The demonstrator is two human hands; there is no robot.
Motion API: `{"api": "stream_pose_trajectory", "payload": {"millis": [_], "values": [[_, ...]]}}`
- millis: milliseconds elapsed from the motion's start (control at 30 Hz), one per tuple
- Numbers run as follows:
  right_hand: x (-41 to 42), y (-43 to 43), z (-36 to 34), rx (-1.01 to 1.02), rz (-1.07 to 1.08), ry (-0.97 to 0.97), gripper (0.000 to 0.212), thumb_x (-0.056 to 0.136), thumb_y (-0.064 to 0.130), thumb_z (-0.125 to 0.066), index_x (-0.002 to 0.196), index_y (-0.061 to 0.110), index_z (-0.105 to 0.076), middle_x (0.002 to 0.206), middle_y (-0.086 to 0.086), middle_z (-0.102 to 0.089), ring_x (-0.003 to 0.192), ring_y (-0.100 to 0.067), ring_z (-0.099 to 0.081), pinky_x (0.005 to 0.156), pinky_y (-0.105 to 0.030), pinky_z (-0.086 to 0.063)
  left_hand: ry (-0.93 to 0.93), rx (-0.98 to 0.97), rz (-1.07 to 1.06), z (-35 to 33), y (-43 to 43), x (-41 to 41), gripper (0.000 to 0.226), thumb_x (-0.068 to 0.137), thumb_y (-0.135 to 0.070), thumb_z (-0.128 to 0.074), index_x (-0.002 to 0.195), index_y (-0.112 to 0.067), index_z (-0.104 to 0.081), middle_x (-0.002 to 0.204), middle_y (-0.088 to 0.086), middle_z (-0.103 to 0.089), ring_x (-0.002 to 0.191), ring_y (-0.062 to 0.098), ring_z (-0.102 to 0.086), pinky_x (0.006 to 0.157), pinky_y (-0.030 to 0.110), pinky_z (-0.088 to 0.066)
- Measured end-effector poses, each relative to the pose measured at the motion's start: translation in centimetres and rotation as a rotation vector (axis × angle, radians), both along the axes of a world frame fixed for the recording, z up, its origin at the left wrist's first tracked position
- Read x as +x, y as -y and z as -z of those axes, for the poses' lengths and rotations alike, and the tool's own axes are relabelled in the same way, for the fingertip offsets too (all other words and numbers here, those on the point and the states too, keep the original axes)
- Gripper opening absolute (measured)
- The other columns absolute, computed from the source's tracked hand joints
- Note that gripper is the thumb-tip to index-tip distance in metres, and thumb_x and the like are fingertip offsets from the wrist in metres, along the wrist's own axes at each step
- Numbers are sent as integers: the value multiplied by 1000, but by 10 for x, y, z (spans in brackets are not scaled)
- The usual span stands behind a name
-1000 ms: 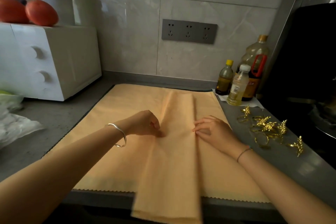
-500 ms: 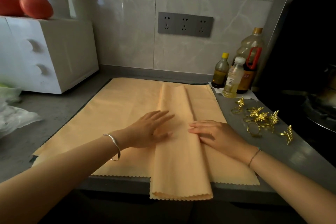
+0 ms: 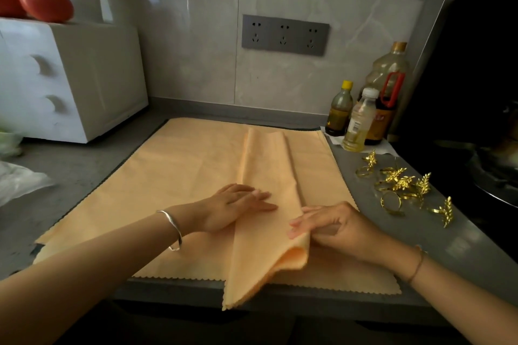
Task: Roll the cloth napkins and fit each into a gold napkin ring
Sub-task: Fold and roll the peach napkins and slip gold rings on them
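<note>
Since the earlier frame our right hand (image 3: 336,228) has curled round the right edge of the folded napkin (image 3: 263,165) and lifted it. Our left hand (image 3: 238,207) lies flat, fingers (image 3: 260,200) straight, on that napkin, midway along the bench (image 3: 437,241). To its right lie the gold napkin rings (image 3: 398,185).

Look, the right hand (image 3: 339,228) pinches the folded napkin (image 3: 263,176), thumb tip lost under the lifted edge. Now the left hand (image 3: 232,207), flat on it, covers the cloth beneath. Both forearms (image 3: 84,266) run off the bottom edge. Those gold rings (image 3: 400,185) are tangled, can't get a count. The bottle (image 3: 357,126) label's too small to read. Far left, the plastic bag (image 3: 16,182) is blurred & cropped, and so's one red fruit (image 3: 7,0).
</note>
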State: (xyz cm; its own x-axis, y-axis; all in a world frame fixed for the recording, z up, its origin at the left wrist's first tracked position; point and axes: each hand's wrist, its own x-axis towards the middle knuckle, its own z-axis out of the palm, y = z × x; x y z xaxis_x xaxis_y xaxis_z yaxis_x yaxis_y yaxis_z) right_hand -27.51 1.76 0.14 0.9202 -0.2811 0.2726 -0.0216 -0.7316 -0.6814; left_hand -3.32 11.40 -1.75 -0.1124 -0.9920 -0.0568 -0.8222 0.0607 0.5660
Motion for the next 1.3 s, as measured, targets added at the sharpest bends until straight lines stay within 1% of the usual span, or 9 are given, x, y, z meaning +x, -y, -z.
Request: {"api": "stream_pose_trajectory", "payload": {"millis": [100, 167, 300, 433, 700, 800, 1000, 1133, 1300], "values": [[16, 7, -29, 226, 86, 190, 20, 74, 11, -66, 83, 27, -75, 77, 15, -72, 77, 1, -68, 71, -11, -50, -237, -60, -236, -1, 7, 15, 33, 100, -44, -26, 111, -39, -57, 127, -15, -49, 124, 7, -38, 109, 24, -23], [37, 20, -51, 301, 157, 301, 14, 77, 15, -62, 83, 15, -74, 71, 15, -71, 71, 3, -65, 67, -12, -51, -209, -107, -375, 0, 13, 29, 40, 96, -48, -34, 121, -23, -52, 131, -3, -45, 127, 18, -39, 110, 32, -27], [91, 65, -80, 460, 285, 416, 16, 93, 16, -50, 93, 18, -66, 76, 11, -72, 74, -2, -67, 69, -17, -55, -378, -55, -444, -10, 21, 41, 79, 81, -78, -6, 110, -30, -63, 124, -5, -52, 118, 15, -44, 108, 30, -23], [149, 126, -65, 615, 404, 467, 15, 97, 17, -47, 95, 19, -62, 86, 6, -72, 73, -6, -63, 70, -25, -52, -448, 23, -475, -20, 40, 40, 84, 88, -64, 1, 92, -19, -69, 104, -5, -62, 103, 15, -54, 100, 27, -27], [194, 176, 4, 724, 859, 72, 26, 95, 16, -50, 114, 2, -62, 114, -16, -63, 98, -30, -60, 90, -39, -49, -261, -18, -623, -10, 69, 45, 57, 88, -60, -44, 76, -10, -69, 89, 13, -69, 77, 21, -60, 84, 33, -48], [197, 179, 7, 645, 952, 9, 14, 88, 14, -55, 91, 1, -62, 104, -18, -64, 91, -31, -60, 84, -39, -50, -203, 34, -611, -13, 77, 50, 48, 90, -51, -49, 80, -9, -71, 84, 7, -68, 77, 18, -60, 81, 29, -49], [182, 172, -4, 582, 956, -155, 22, 90, 14, -53, 109, 2, -55, 104, -16, -63, 83, -27, -59, 53, -29, -42, -166, 58, -579, -18, 74, 46, 30, 91, -33, -56, 90, -10, -74, 80, -1, -68, 69, 7, -56, 69, 17, -45], [154, 159, -7, 601, 890, -221, 19, 88, 10, -58, 106, 5, -52, 101, -15, -62, 80, -24, -62, 52, -26, -49, -214, 144, -495, -22, 52, 31, 29, 90, -35, -57, 96, -11, -73, 92, -1, -68, 76, 7, -55, 69, 14, -44], [132, 142, -5, 541, 863, -246, 11, 89, 9, -53, 78, 9, -55, 78, -9, -58, 67, -20, -57, 50, -24, -45, -249, 132, -488, -18, 34, 13, 24, 90, -30, -56, 86, -12, -72, 66, -9, -61, 56, -1, -49, 48, 2, -36]]}}
